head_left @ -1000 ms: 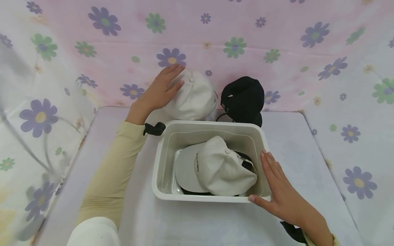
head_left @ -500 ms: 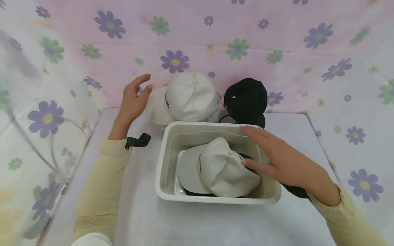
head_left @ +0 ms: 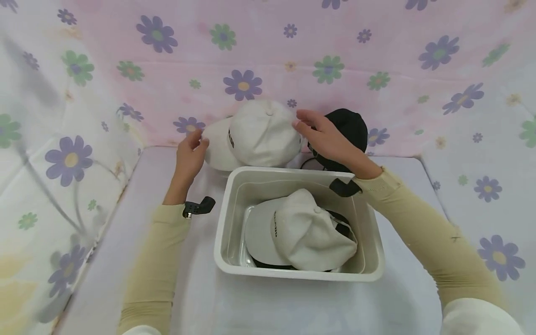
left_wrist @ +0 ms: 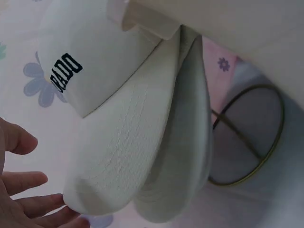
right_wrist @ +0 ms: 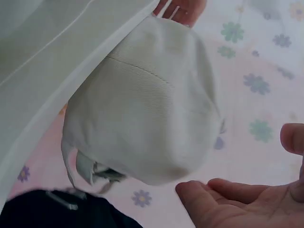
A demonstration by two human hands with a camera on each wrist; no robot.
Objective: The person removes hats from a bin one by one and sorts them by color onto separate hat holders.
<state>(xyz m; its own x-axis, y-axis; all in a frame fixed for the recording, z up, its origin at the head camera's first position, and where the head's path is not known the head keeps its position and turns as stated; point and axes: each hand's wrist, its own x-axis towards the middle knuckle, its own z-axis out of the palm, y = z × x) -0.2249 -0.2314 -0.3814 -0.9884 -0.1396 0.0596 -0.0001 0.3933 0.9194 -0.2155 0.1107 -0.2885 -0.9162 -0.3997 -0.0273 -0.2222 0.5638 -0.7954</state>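
A white cap point(head_left: 264, 132) with dark lettering sits behind the tub, its brim toward the left. My left hand point(head_left: 190, 156) is at the brim's tip; in the left wrist view, the fingertips point(left_wrist: 54, 202) touch or nearly touch its edge. That view also shows a second pale brim point(left_wrist: 178, 156) just under the first. My right hand point(head_left: 328, 137) is beside the crown's right side, fingers extended and slightly bent, in front of a black cap point(head_left: 349, 123). In the right wrist view the right fingertips point(right_wrist: 190, 190) are close to the crown; contact is unclear.
A white plastic tub point(head_left: 301, 274) stands in front of the standing caps. Inside lies a light cap point(head_left: 311, 232) over something black. A thin wire ring stand point(left_wrist: 283, 111) shows behind the brims. Flowered cloth point(head_left: 326, 46) walls the back and sides.
My left hand has gone from above the white cap, out to the left, then back to its brim. My right hand has moved from the tub's right rim up to the cap's right side.
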